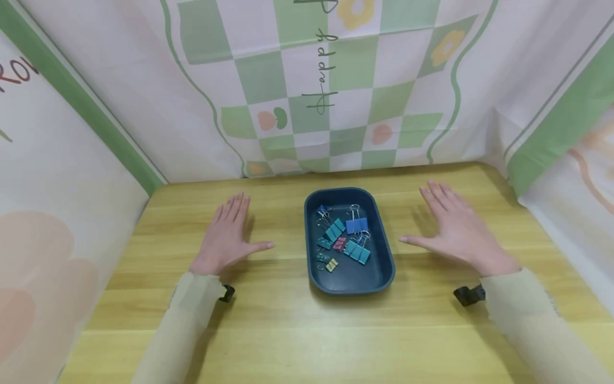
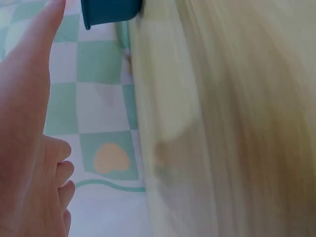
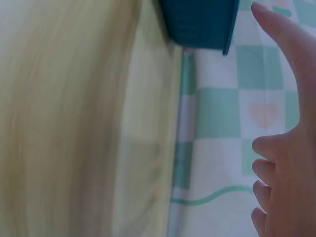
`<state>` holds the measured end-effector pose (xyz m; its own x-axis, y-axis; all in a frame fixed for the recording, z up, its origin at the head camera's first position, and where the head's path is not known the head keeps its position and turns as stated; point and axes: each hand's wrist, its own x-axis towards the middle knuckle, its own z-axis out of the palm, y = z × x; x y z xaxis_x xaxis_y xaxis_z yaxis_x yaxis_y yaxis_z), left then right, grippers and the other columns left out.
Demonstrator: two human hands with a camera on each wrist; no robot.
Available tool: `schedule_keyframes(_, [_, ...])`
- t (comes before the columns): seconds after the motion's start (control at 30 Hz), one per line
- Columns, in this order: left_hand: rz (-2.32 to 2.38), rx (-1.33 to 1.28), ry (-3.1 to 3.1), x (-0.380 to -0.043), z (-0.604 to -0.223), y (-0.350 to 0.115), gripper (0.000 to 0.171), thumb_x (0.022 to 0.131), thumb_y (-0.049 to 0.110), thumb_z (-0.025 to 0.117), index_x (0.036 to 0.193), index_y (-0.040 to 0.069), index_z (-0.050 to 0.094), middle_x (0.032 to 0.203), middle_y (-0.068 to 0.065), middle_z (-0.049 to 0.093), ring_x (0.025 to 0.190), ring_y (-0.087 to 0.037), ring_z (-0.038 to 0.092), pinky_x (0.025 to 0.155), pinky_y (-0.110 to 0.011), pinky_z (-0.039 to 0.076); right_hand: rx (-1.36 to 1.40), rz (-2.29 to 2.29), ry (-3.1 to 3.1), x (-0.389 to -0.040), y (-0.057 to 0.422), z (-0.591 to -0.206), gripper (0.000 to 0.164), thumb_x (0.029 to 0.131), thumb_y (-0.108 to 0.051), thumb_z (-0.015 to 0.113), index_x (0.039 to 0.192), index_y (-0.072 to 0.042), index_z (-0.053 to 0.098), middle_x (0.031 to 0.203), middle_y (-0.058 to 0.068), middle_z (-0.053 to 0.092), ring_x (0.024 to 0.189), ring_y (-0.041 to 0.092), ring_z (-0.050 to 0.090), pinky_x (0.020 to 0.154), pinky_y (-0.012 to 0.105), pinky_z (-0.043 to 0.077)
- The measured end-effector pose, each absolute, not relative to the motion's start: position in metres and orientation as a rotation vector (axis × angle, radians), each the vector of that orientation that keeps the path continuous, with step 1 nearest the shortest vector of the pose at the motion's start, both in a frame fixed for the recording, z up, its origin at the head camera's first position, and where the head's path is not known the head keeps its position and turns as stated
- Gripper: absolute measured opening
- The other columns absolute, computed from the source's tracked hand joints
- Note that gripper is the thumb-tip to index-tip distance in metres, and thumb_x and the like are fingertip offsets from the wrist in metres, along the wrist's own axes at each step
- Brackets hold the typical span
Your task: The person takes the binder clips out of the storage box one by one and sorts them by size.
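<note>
While both hands (image 1: pixel 225 237) (image 1: pixel 462 234) extend straight-fingered and empty | tray (image 1: pixel 355 278) of binder clips (image 1: pixel 357 252): between them, touching neither

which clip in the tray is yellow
The small yellow clip beside a small teal clip, toward the near left corner of the tray; the others are blue, teal or reddish.

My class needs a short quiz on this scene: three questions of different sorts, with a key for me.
1. Multiple choice: in the head view, relative to the left hand and the right hand, where is the dark blue tray? A) left of both; B) between them; C) right of both.
2. Fill in the blank: the binder clips lie inside the tray, which is on a wooden ____.
3. True or false: the right hand grips a binder clip.

Key: 1. B. 2. table. 3. False; it holds nothing.
</note>
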<state>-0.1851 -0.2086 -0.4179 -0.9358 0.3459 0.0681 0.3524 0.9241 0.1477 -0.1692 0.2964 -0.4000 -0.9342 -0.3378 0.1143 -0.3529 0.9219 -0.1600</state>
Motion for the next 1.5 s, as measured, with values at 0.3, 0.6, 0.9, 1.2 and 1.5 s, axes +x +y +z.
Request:
schedule_keyframes(0.3, [-0.413, -0.618, -2.929, -0.184, -0.406, -0.19, 0.129, 0.075, 0.087, 0.06, 0.162, 0.003, 0.016, 0.168, -0.011, 0.012, 0.154, -0.029, 0.012, 0.123, -0.042, 0.011, 0.642, 0.35, -2.971, -0.157, 0.263, -0.391, 0.13, 0.075, -0.082, 0.067, 0.162, -0.002, 0.013, 0.169, 0.012, 0.002, 0.153, 0.037, 0.008, 0.121, 0.053, 0.011])
schedule_keyframes(0.6, [-0.874, -0.626, -2.823, -0.179, -0.4, -0.147, 0.119, 0.072, 0.066, 0.083, 0.161, 0.01, 0.027, 0.165, -0.005, 0.026, 0.15, -0.026, 0.026, 0.12, -0.045, 0.024, 0.803, 0.392, -2.965, -0.14, 0.236, -0.401, 0.138, 0.068, -0.087, 0.067, 0.161, 0.002, 0.016, 0.168, 0.013, 0.006, 0.152, 0.038, 0.014, 0.119, 0.056, 0.021])
schedule_keyframes(0.9, [-1.222, -0.681, -2.782, -0.186, -0.396, -0.095, 0.101, 0.076, 0.048, 0.089, 0.156, 0.01, 0.041, 0.157, -0.007, 0.043, 0.142, -0.025, 0.042, 0.114, -0.041, 0.036, 0.823, 0.456, -2.972, -0.13, 0.229, -0.407, 0.142, 0.064, -0.089, 0.068, 0.161, 0.001, 0.019, 0.168, 0.015, 0.011, 0.15, 0.042, 0.019, 0.114, 0.063, 0.026])
schedule_keyframes(1.2, [-1.325, -0.56, -2.961, -0.198, -0.388, -0.06, 0.081, 0.083, 0.039, 0.086, 0.148, 0.005, 0.052, 0.144, -0.009, 0.057, 0.123, -0.026, 0.06, 0.1, -0.035, 0.051, 0.836, 0.463, -2.978, -0.126, 0.227, -0.411, 0.142, 0.063, -0.09, 0.068, 0.16, 0.003, 0.02, 0.167, 0.016, 0.014, 0.149, 0.042, 0.021, 0.114, 0.062, 0.027])
schedule_keyframes(1.5, [-1.06, -0.499, -3.134, -0.199, -0.378, -0.041, 0.054, 0.093, 0.024, 0.078, 0.139, 0.002, 0.061, 0.131, -0.011, 0.066, 0.115, -0.022, 0.063, 0.095, -0.034, 0.053, 0.815, 0.462, -2.967, -0.125, 0.227, -0.412, 0.142, 0.062, -0.09, 0.069, 0.16, 0.002, 0.021, 0.167, 0.017, 0.015, 0.149, 0.042, 0.022, 0.114, 0.061, 0.028])
